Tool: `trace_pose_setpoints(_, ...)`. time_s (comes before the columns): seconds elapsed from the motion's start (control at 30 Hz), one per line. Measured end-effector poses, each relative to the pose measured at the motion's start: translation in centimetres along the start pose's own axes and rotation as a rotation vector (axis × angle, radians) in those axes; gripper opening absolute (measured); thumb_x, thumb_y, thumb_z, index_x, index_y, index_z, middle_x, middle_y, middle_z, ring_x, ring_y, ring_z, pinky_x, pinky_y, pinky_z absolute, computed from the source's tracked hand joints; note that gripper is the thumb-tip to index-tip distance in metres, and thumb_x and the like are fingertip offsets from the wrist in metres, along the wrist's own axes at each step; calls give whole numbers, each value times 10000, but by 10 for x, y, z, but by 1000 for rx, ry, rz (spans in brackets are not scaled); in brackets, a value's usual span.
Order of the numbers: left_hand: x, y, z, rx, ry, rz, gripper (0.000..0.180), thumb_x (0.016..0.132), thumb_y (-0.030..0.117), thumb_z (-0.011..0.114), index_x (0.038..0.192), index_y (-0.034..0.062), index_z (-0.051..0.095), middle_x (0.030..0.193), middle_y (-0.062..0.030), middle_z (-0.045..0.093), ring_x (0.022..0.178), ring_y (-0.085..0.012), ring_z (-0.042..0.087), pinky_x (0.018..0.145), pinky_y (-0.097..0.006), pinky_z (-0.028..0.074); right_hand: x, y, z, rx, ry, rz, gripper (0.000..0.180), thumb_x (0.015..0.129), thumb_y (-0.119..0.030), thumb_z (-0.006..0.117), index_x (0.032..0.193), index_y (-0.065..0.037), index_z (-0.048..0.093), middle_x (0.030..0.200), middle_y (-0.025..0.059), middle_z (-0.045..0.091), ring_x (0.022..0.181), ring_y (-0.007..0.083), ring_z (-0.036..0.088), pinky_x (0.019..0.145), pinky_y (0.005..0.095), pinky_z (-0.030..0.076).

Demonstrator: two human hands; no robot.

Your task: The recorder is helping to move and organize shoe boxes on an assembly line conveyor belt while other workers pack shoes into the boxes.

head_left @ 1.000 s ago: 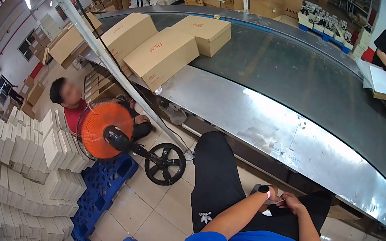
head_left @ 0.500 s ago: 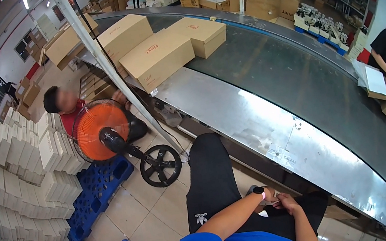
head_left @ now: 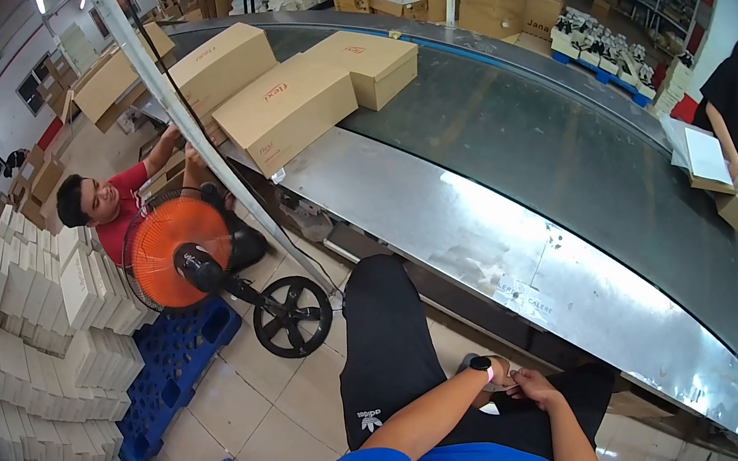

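Head view | your left hand (head_left: pixel 493 375) and right hand (head_left: pixel 534 388) meet on your lap, grip unreadable, nothing visibly held | conveyor edge (head_left: pixel 450 256) just ahead of your knees | cardboard boxes (head_left: pixel 287 108) far up belt | orange fan (head_left: pixel 185 255) left, bare floor between.

Cardboard boxes (head_left: pixel 287 108) carried nearer on conveyor belt (head_left: pixel 512 159); co-worker (head_left: pixel 110 209) now reaching up.

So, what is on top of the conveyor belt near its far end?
Three closed brown cardboard boxes lie close together on the conveyor belt. The rest of the belt is bare. What the boxes hold cannot be seen, because their lids are on.
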State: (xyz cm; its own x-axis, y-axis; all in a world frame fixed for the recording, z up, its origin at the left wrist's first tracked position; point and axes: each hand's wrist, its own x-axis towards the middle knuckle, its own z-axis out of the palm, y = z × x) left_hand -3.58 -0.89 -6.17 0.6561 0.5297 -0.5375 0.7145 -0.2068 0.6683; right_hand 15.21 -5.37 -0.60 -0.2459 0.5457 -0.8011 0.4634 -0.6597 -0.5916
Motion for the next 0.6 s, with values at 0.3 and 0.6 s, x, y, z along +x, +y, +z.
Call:
trace_pose_setpoints(0.3,6,-3,7,32,-22,49,651,984,622,620,1121,27,843,1136,-252,818,1063,-436,778,962,-508,590,-2,2,-2,-29,3,-2,375,1198,-394,538,1169,-54,694,1095,89,783,958,192,779,851,324,627)
trace_pose_setpoints(0.6,7,-4,9,44,37,38,637,997,628,621,1053,39,856,1097,-254,818,1031,-438,781,932,-512,593,6,7,-4,-31,29,-13,352,1198,-374,545,1162,-54,686,1090,85,772,965,191,774,858,331,622)
